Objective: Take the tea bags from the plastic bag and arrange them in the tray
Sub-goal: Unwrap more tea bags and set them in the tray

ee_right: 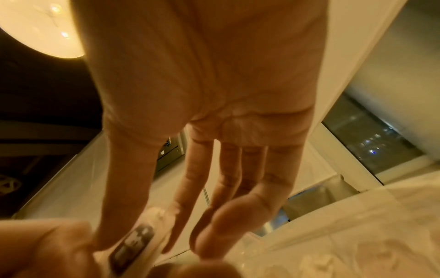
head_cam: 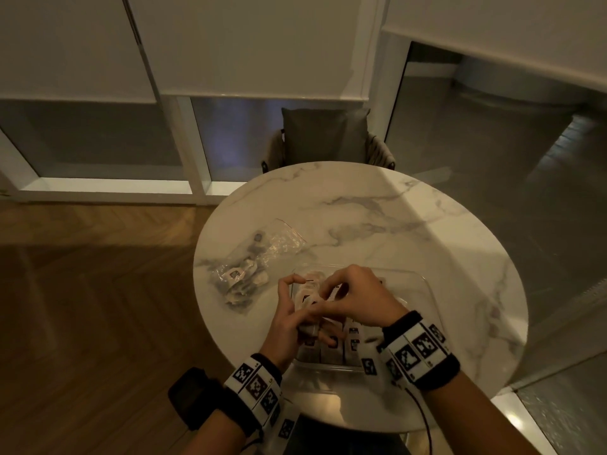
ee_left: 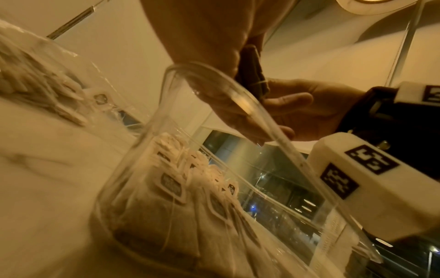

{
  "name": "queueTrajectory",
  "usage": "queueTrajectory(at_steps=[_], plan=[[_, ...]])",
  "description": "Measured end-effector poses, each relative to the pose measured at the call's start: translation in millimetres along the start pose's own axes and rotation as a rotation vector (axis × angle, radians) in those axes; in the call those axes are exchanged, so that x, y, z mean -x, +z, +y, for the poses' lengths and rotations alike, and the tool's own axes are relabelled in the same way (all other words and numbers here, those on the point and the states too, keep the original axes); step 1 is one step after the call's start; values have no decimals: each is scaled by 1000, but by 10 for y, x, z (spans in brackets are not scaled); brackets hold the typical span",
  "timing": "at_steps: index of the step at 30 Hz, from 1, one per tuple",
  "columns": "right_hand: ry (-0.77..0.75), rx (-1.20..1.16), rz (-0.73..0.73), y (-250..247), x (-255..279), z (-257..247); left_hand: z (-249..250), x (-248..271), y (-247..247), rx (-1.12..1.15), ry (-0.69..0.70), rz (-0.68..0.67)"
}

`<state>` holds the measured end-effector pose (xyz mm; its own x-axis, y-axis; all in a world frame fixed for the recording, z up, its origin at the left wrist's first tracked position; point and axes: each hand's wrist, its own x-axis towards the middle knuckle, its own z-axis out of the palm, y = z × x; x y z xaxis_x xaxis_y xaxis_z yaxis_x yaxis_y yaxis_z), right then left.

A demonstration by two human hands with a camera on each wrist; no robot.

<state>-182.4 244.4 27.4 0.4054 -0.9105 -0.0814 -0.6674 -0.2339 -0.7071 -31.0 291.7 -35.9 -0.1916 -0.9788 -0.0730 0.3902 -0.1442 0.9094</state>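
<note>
While the head view looks down on a round marble desk, both hands shown meeting over the left part of a clear tray. Left hand curled round a small bunch of tea bags, apparently as a holding stock, kept low above the tray so that each bag has only a short way to go. Right hand bent over the bunch, thumb and forefinger pinching one bag (probably to peel it off or free its string and tag; a judgement, not seen outright). Row of arranged bags standing upright along the near wall of the tray, tags up, likely so that more fit side by side. Plastic bag lying on the desk just left of the tray, mouth toward it, many bags left inside; task judged well short of finished.

Left wrist view: tray wall in front, standing bags behind it, right hand above the rim. Right wrist view: palm of the right hand, with a blurred tagged bag at the thumb.

Hidden or unclear: exact pinch point (covered by fingers); number of bags held; print on tags; far right of tray dim and transparent.
</note>
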Motion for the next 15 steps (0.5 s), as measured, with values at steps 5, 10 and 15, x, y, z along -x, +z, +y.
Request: queueTrajectory(at_steps=[5,10,15], plan=[[67,-237,180,110,132,25,35,6,26,4,32,-13],[130,-392,306,132,236,37,52,28,64,-45,73,-27],[99,-425,439,96,320,114,75,45,88,-71,97,33]])
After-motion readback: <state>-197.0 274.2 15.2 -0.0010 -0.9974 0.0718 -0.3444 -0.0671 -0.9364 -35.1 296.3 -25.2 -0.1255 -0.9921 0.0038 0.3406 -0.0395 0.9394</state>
